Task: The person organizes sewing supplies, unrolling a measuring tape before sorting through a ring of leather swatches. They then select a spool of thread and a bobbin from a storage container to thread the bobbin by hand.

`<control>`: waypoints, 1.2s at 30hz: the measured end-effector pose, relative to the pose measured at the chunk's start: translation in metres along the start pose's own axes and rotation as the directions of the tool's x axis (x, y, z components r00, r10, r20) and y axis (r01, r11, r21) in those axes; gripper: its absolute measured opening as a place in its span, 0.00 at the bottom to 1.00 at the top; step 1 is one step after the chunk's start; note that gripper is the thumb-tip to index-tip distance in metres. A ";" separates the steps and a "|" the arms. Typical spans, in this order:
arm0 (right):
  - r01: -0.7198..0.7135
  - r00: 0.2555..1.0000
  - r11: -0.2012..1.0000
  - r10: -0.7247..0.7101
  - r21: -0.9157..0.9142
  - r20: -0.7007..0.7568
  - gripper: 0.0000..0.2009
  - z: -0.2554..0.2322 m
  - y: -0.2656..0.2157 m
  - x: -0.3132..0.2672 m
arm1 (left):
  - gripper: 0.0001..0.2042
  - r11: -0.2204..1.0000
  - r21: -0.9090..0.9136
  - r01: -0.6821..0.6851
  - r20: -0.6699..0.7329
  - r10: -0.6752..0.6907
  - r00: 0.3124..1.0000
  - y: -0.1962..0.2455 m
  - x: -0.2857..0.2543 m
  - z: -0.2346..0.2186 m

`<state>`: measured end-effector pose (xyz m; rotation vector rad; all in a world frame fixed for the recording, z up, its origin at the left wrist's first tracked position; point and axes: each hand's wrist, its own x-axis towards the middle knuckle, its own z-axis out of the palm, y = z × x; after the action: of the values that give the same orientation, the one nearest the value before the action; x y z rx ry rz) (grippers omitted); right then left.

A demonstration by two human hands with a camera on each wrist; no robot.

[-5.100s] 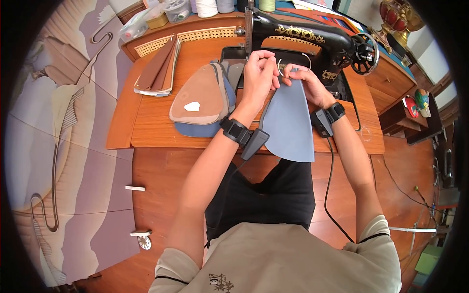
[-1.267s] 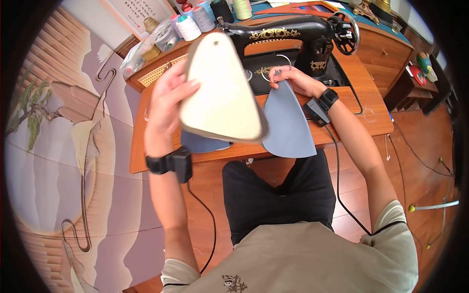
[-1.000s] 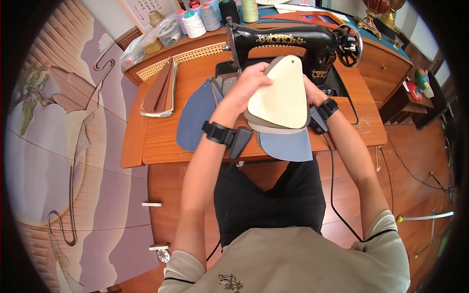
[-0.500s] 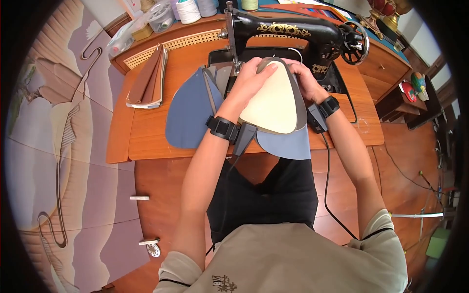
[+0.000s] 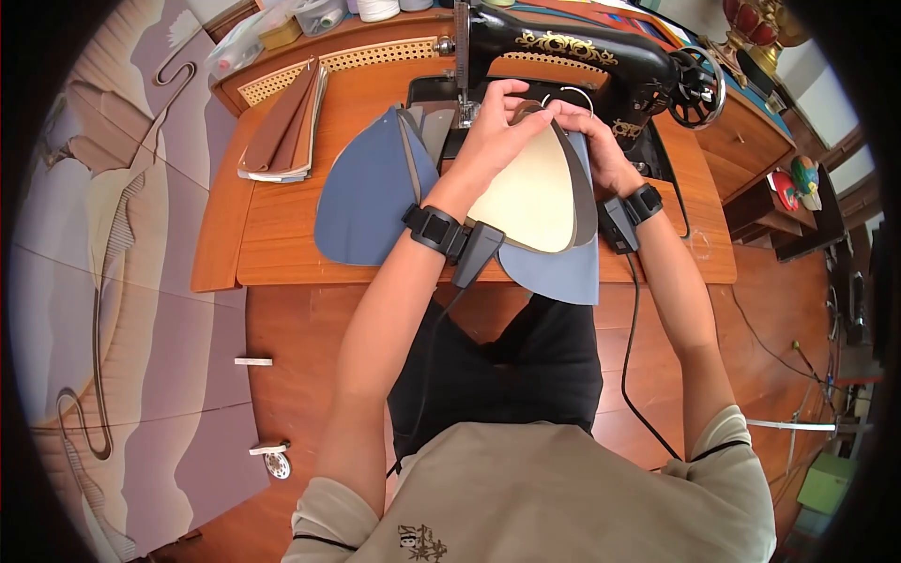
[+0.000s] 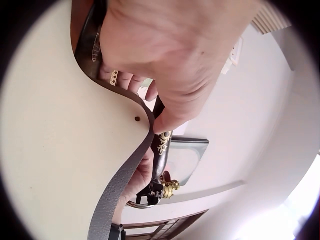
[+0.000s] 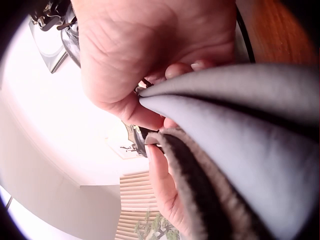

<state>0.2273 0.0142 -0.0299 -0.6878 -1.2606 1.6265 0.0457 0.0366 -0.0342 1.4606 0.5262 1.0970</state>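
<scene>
- Left hand (image 5: 499, 133): pinching holed tip of cream panel (image 5: 530, 202), which hangs between the hands.
- Right hand (image 5: 601, 145): pinching tip of blue panel (image 5: 556, 274); ring (image 5: 569, 89) beside its fingers.
- Step, judged: threading panels.
- Next: likely needs hole-to-ring alignment.

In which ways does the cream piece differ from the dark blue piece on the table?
The cream piece is pale; the dark blue piece is much darker. The left hand holds the cream piece, while the dark blue piece lies on the table. Both have a narrow end and a rounded wide end.
</scene>
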 end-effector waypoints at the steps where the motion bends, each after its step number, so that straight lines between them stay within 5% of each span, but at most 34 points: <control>1: 0.000 0.998 0.999 -0.003 -0.042 -0.059 0.06 0.003 -0.001 0.000 | 0.29 0.998 0.055 0.009 -0.026 -0.008 1.000 -0.002 0.001 -0.001; 3: -0.001 0.998 1.000 0.000 -0.026 -0.055 0.06 0.001 0.000 0.000 | 0.35 0.994 0.109 0.021 -0.051 -0.015 0.999 0.005 -0.001 0.001; 5: -0.002 0.999 1.000 0.002 -0.010 -0.052 0.07 -0.001 0.002 0.001 | 0.45 0.941 0.273 0.202 -0.059 -0.194 0.979 0.012 -0.005 0.003; 12: -0.015 0.999 0.995 0.011 -0.096 -0.043 0.06 -0.001 0.005 0.001 | 0.54 0.801 0.580 0.147 0.025 -0.198 0.980 0.000 -0.007 0.012; 15: -0.021 0.999 0.996 0.016 -0.086 -0.051 0.06 0.000 0.004 0.001 | 0.41 0.884 0.450 0.127 0.032 -0.158 0.987 -0.002 -0.008 0.012; 21: -0.024 0.999 0.999 0.023 -0.030 -0.039 0.05 0.003 0.000 0.000 | 0.30 0.969 0.235 0.074 -0.106 -0.050 0.993 -0.003 -0.003 0.007; 25: -0.015 0.999 0.998 0.012 -0.061 -0.043 0.05 0.003 0.003 -0.003 | 0.30 0.965 0.255 0.060 -0.110 -0.033 0.993 0.000 -0.006 0.013; 28: -0.017 1.000 0.997 0.016 -0.081 -0.022 0.06 0.007 0.004 -0.004 | 0.29 0.888 0.460 -0.011 -0.073 0.051 0.996 -0.001 -0.007 0.013; 30: -0.034 0.999 0.995 0.034 -0.094 -0.004 0.06 0.007 0.002 -0.004 | 0.23 0.983 0.173 0.062 -0.042 -0.056 0.998 -0.004 -0.003 0.010; 31: -0.035 0.999 0.994 0.037 -0.100 0.017 0.06 0.007 0.002 -0.004 | 0.23 0.983 0.173 0.062 -0.041 -0.055 0.998 -0.006 -0.003 0.009; 36: -0.031 0.998 0.995 0.036 -0.094 0.050 0.06 0.010 -0.001 -0.003 | 0.15 0.986 -0.105 -0.128 -0.165 0.109 0.980 0.011 -0.007 0.007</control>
<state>0.2206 0.0071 -0.0257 -0.7316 -1.3765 1.6302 0.0458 0.0248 -0.0252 1.3248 0.4831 1.3247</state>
